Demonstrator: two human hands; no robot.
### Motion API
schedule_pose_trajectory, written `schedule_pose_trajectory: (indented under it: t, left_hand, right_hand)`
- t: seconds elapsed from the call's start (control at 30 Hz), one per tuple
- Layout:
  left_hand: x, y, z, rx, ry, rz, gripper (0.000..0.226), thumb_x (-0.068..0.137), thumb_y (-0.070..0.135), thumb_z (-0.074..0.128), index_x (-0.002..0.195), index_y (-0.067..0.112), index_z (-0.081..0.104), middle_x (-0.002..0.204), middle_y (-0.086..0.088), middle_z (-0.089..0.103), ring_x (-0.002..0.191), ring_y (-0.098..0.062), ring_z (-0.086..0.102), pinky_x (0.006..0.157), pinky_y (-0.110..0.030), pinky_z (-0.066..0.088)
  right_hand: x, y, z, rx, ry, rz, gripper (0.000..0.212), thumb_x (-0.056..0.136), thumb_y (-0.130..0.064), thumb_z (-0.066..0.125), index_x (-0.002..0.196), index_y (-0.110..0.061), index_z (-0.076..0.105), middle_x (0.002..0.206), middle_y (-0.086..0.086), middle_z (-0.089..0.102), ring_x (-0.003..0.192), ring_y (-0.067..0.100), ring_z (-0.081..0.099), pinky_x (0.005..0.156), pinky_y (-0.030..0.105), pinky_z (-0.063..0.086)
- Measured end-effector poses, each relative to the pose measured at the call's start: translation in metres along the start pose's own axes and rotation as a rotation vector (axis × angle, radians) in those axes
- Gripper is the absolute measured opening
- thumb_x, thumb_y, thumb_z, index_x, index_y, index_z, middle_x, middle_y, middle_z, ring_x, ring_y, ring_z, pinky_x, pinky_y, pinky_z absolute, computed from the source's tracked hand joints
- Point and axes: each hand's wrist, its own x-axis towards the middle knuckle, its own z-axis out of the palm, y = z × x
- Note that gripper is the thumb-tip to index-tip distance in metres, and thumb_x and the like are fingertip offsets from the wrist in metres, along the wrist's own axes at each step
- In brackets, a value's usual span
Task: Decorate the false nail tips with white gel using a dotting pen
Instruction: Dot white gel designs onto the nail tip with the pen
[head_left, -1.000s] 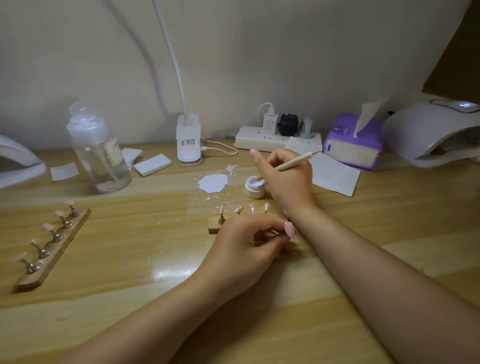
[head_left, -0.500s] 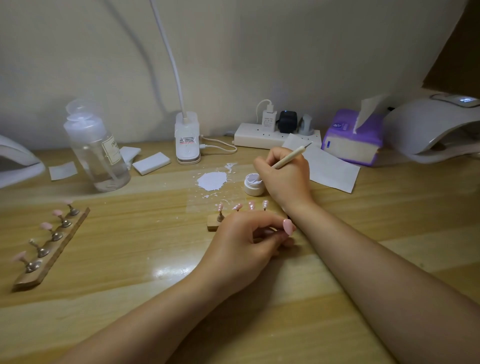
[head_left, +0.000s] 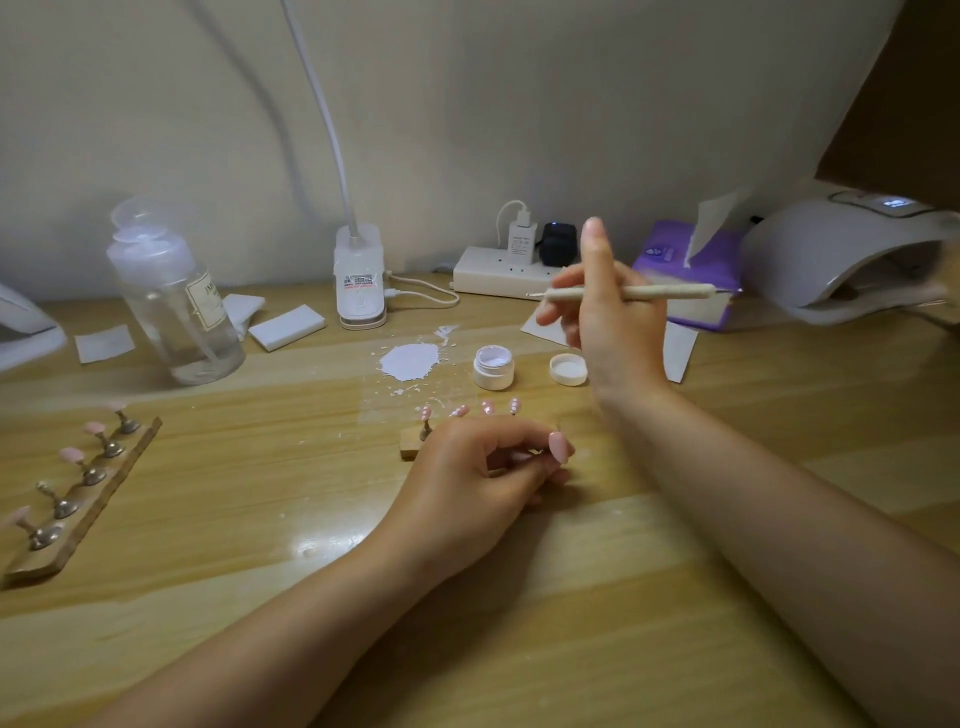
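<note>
While the right hand (head_left: 610, 322) holds the pen (head_left: 631, 293) raised above the wooden desk (head_left: 260, 493), the left hand (head_left: 480, 475) grips the nail stand (head_left: 413, 447) below the open gel pot (head_left: 493, 368) and a white spill (head_left: 409, 361).

Nail tips (head_left: 487, 407) pink, white-dotted; gel jar (head_left: 493, 368) white; tissue pack (head_left: 691, 270) purple; table (head_left: 218, 467) wood-grain.

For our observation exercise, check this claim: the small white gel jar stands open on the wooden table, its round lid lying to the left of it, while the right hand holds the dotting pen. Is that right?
One detail is wrong. The head view shows the round white lid lying to the right of the small white gel jar, not the left. The jar does stand open on the wooden table, and the right hand holds the slim beige dotting pen.
</note>
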Motion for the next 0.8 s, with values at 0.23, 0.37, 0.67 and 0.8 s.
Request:
schedule_pose_trajectory:
  t: [0.23, 0.37, 0.67, 0.8]
  left_hand:
    - [0.0, 0.002, -0.001, 0.012, -0.013, 0.01, 0.02, 0.082, 0.002, 0.064, 0.075, 0.02, 0.071, 0.079, 0.004, 0.073, 0.079, -0.016, 0.069, 0.064, -0.018, 0.053]
    - [0.0, 0.003, -0.002, 0.026, -0.024, 0.02, 0.017, 0.081, 0.003, 0.065, 0.082, 0.017, 0.074, 0.086, 0.003, 0.073, 0.079, -0.01, 0.066, 0.069, -0.022, 0.055]
    - [-0.001, 0.002, -0.001, 0.055, -0.036, 0.028, 0.023, 0.081, -0.001, 0.064, 0.083, 0.02, 0.073, 0.081, 0.008, 0.073, 0.073, 0.003, 0.065, 0.067, -0.016, 0.053]
    - [-0.001, 0.001, -0.001, 0.108, -0.045, 0.048, 0.022, 0.082, 0.001, 0.065, 0.088, 0.02, 0.074, 0.066, 0.014, 0.069, 0.065, 0.011, 0.058, 0.065, -0.01, 0.047]
  right_hand:
    - [-0.048, -0.008, -0.042, 0.042, -0.227, 0.104, 0.034, 0.052, -0.047, 0.073, 0.044, -0.023, 0.051, 0.044, -0.006, 0.05, 0.042, 0.003, 0.048, 0.052, 0.018, 0.049]
    - [-0.061, -0.001, -0.047, 0.151, -0.231, 0.108, 0.041, 0.066, -0.024, 0.073, 0.042, -0.021, 0.04, 0.037, -0.005, 0.039, 0.032, 0.005, 0.045, 0.05, 0.021, 0.051]
    - [-0.06, 0.009, -0.047, 0.071, -0.24, 0.027, 0.046, 0.075, 0.017, 0.05, 0.046, -0.015, 0.034, 0.032, -0.007, 0.034, 0.028, 0.005, 0.047, 0.04, 0.014, 0.042]
    - [-0.061, 0.01, -0.047, 0.033, -0.268, -0.001, 0.044, 0.074, 0.018, 0.05, 0.048, -0.013, 0.033, 0.032, -0.009, 0.035, 0.029, 0.003, 0.048, 0.041, 0.012, 0.041]
